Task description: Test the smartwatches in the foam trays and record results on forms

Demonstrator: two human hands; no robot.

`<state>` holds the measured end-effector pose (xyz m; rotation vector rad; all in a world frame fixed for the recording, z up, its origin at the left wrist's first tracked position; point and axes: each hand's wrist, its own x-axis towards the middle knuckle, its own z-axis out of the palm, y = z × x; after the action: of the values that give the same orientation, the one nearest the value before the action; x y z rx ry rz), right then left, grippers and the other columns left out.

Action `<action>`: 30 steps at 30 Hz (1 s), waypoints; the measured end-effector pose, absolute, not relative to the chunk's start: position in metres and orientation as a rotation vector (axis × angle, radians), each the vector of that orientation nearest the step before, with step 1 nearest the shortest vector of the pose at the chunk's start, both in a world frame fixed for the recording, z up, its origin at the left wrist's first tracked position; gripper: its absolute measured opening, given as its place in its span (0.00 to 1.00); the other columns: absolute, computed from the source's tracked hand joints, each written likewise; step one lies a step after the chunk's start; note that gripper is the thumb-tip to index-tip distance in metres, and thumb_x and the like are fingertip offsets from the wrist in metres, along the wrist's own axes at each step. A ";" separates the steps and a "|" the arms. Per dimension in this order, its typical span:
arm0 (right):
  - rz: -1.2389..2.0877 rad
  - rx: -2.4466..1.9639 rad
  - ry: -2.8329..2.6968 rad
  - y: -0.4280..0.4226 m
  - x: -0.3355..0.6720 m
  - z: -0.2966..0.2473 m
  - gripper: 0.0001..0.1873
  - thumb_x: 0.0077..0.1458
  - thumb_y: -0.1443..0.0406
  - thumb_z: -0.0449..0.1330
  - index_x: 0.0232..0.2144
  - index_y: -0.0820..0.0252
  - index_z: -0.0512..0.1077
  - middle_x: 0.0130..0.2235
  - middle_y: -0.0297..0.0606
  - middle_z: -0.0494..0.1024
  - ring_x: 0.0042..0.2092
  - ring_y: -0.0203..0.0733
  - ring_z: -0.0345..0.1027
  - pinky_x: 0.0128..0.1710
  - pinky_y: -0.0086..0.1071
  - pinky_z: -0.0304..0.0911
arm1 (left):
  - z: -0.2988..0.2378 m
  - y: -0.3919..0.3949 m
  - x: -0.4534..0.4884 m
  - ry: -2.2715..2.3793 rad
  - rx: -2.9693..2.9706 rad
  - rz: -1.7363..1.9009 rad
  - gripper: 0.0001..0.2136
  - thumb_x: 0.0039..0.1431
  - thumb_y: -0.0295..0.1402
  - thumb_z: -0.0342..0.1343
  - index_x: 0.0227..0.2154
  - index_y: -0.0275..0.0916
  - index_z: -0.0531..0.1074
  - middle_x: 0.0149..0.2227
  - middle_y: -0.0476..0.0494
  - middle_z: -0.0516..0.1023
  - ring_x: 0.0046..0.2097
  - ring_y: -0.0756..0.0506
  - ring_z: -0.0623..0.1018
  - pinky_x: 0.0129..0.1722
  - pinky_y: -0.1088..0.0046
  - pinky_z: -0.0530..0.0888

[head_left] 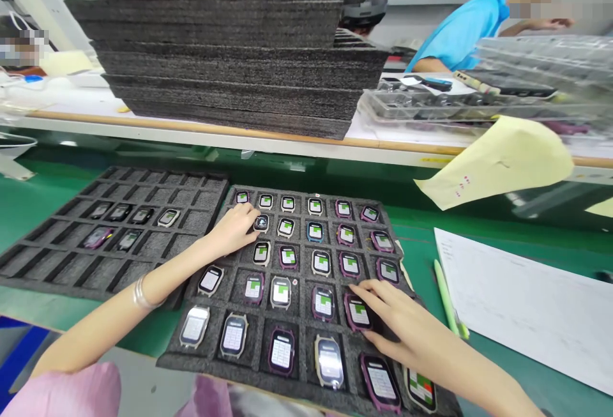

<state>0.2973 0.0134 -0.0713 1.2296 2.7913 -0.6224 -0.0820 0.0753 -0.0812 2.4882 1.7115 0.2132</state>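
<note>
Right hand is open and loosely curved, thumb well apart from the fingers, with a purple-framed watch by the fingertips. That watch sits in its own square pocket toward the right side of a black foam tray. Left hand is up near the tray's far left corner, thumb and fingers bent around a dark-dialled watch that's in a pocket too; can't tell if it's actually pinched or just touched. Smooth silvery bangle on that wrist, pink sleeve further down the arm.

Foam looks grainy and matte, cut into a grid, and most of the watches are rounded rectangles with glossy faces, many showing green and white blocks. Frames are mostly purple or pale cream, plus one blue.

Just left is a second foam tray, same grid, holding just a handful of watches. Both are on a smooth green tabletop. Off to the right: a slim light-green pen beside a big flat white sheet.

Further back, a thick stack of rough black foam slabs on a shelf, a curling yellow paper over its edge, clear plastic trays, and a co-worker in a blue top.
</note>
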 end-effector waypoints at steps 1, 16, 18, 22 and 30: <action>-0.624 1.258 2.790 0.012 0.299 -0.072 0.32 0.59 0.60 0.57 0.64 0.57 0.56 0.59 0.48 0.63 0.60 0.56 0.58 0.58 0.49 0.60 | -0.083 0.082 -0.080 1.714 2.497 0.183 0.13 0.59 0.33 0.54 0.45 0.34 0.69 0.45 0.35 0.72 0.50 0.36 0.71 0.51 0.58 0.69; -2.071 1.328 2.707 0.022 0.251 -0.050 0.22 0.64 0.56 0.54 0.58 0.55 0.62 0.52 0.45 0.72 0.51 0.46 0.69 0.52 0.43 0.65 | -0.040 0.045 -0.025 1.513 2.680 0.488 0.18 0.56 0.44 0.59 0.43 0.37 0.69 0.47 0.39 0.73 0.49 0.39 0.71 0.49 0.60 0.66; -2.471 1.102 2.579 0.022 0.238 -0.048 0.27 0.62 0.55 0.57 0.60 0.56 0.59 0.53 0.46 0.72 0.53 0.46 0.67 0.54 0.43 0.64 | -0.028 0.017 -0.004 1.277 2.756 0.693 0.17 0.57 0.42 0.58 0.44 0.37 0.68 0.47 0.39 0.74 0.49 0.40 0.71 0.47 0.61 0.66; -2.872 0.813 2.274 0.010 0.225 -0.044 0.32 0.56 0.54 0.64 0.59 0.57 0.61 0.47 0.43 0.75 0.49 0.45 0.70 0.50 0.40 0.65 | -0.011 -0.020 0.025 1.095 2.841 0.997 0.16 0.60 0.40 0.56 0.47 0.37 0.67 0.44 0.37 0.76 0.46 0.39 0.74 0.44 0.60 0.66; -3.081 1.142 2.054 0.002 0.286 -0.039 0.29 0.55 0.55 0.64 0.55 0.62 0.64 0.42 0.49 0.78 0.38 0.46 0.76 0.33 0.34 0.69 | -0.027 -0.026 -0.015 1.272 2.717 0.640 0.23 0.60 0.43 0.55 0.56 0.45 0.61 0.53 0.39 0.73 0.53 0.36 0.72 0.50 0.57 0.67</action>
<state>0.2860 0.0017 -0.0393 1.1420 2.0541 -3.0812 -0.0148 -0.0257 -0.0266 2.7172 1.2720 0.6400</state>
